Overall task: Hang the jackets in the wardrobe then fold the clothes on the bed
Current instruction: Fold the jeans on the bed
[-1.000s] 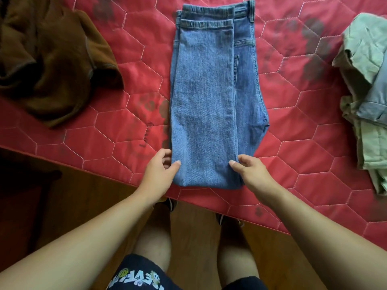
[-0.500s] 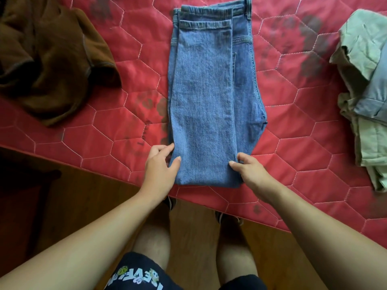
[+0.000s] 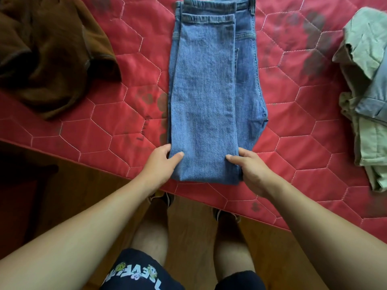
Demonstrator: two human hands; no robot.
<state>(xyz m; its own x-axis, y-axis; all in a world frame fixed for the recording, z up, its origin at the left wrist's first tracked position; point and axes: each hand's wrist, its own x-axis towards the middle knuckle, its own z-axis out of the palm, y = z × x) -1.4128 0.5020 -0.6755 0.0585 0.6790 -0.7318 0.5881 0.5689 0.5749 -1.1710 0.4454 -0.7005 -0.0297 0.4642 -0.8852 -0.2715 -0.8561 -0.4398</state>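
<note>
A pair of blue jeans (image 3: 207, 91) lies folded lengthwise and doubled over on the red quilted bed (image 3: 314, 126), its near fold at the bed's front edge. My left hand (image 3: 162, 162) grips the near left corner of the jeans, thumb on top and fingers tucked along the side. My right hand (image 3: 251, 168) grips the near right corner the same way, thumb on the denim. The waistband lies at the far end.
A crumpled brown garment (image 3: 50, 57) lies at the bed's left. A pile of pale green and light blue clothes (image 3: 368, 91) sits at the right edge. Wooden floor (image 3: 88, 201) and my legs are below the bed edge.
My left fingers have slid from the quilt onto the jeans' left edge and taken hold. My right hand has closed a little more on the right corner. The jeans have not shifted.
</note>
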